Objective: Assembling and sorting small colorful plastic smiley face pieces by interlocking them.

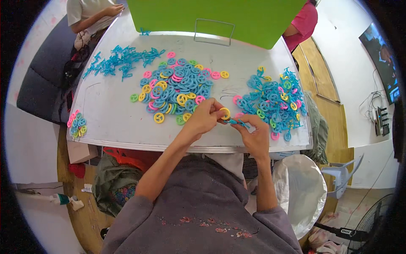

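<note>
Near the front edge of the white table, my left hand (204, 117) pinches a small yellow plastic wheel (225, 112). Close beside it, my right hand (256, 134) grips a blue plastic piece (238, 122) between thumb and fingers. The wheel and the blue piece meet or nearly meet; my fingers hide the exact contact. Beyond my left hand spreads a pile of loose wheels (177, 84) in blue, yellow, pink and green. To the right of my right hand lies a heap of blue pieces with coloured wheels (275, 103) on or among them.
Loose blue pieces (122, 59) lie at the far left of the table (114, 114). A small cluster of wheels (77, 124) sits by the left edge. A green board (215, 17) with a wire stand (214, 31) rises at the back. Two other people (91, 17) are beyond it. A silvery bag (300, 194) stands below right.
</note>
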The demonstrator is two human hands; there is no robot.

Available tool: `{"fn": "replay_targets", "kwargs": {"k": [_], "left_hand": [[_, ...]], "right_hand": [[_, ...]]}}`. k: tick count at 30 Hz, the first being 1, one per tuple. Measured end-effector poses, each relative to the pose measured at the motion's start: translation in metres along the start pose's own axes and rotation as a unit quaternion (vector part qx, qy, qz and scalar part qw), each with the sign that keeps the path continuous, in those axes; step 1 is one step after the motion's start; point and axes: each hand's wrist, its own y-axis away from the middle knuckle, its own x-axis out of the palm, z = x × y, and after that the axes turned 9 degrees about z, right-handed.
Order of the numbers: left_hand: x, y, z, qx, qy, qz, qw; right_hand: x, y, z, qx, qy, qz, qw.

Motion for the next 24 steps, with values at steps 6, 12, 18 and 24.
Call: {"fn": "replay_targets", "kwargs": {"k": [6, 12, 18, 24], "left_hand": [[0.002, -0.001, 0.011, 0.129, -0.118, -0.008, 0.985], [0.020, 0.012, 0.022, 0.167, 0.032, -0.068, 0.983], [0.027, 0.014, 0.026, 0.208, 0.031, -0.108, 0.972], [0.031, 0.018, 0.026, 0.196, -0.030, -0.153, 0.968]], "right_hand": [[-0.006, -0.002, 0.009, 0.042, -0.006, 0.028, 0.999], [-0.002, 0.000, 0.010, 0.132, -0.170, 0.023, 0.976], [-0.005, -0.002, 0.015, 0.131, -0.110, 0.025, 0.985], [-0.004, -0.002, 0.013, 0.147, -0.157, 0.032, 0.976]]}}
